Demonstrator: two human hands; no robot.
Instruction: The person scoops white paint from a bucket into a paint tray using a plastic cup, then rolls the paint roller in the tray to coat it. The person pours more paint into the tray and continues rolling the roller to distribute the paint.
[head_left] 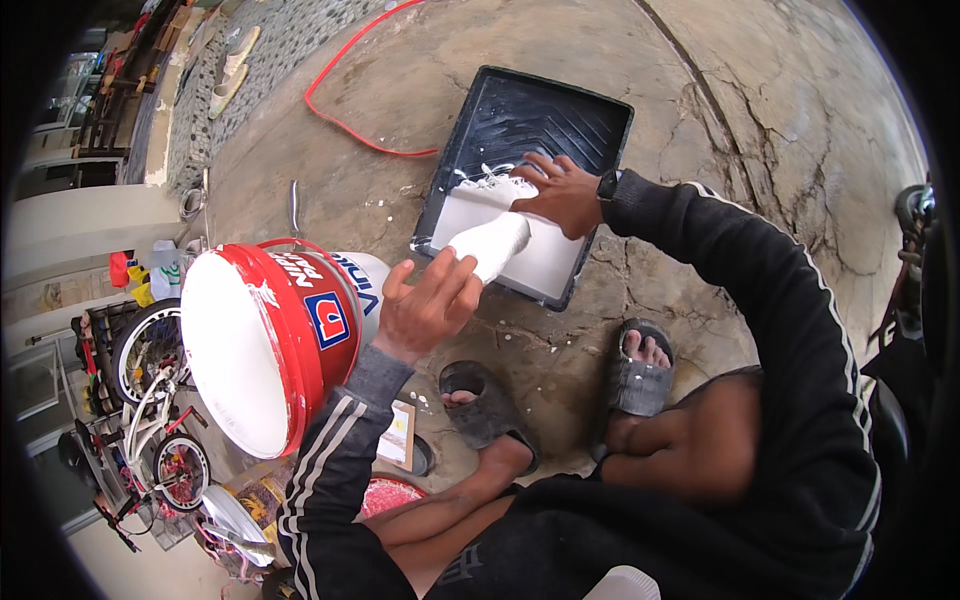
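Note:
My left hand point(428, 308) is closed round a white, rounded long piece that looks like a paint roller cover point(490, 250), held at a slant over the near part of a black paint tray point(462, 122). White paint point(548, 262) lies in the tray's near end, with streaks on its ribbed slope. My right hand point(563, 195), with a dark watch point(607, 185) on the wrist, is over the tray with its fingers spread. Its fingertips are beside white smears on the slope, and I cannot tell whether they touch. The cover's far end is close to this hand.
At the left stands a red paint bucket point(322, 345) with a white top, a white container point(362, 285) behind it. A red hose point(330, 115) curves across cracked concrete beyond the tray. My sandalled feet point(642, 375) are near the tray. A bicycle point(160, 400) stands farther left.

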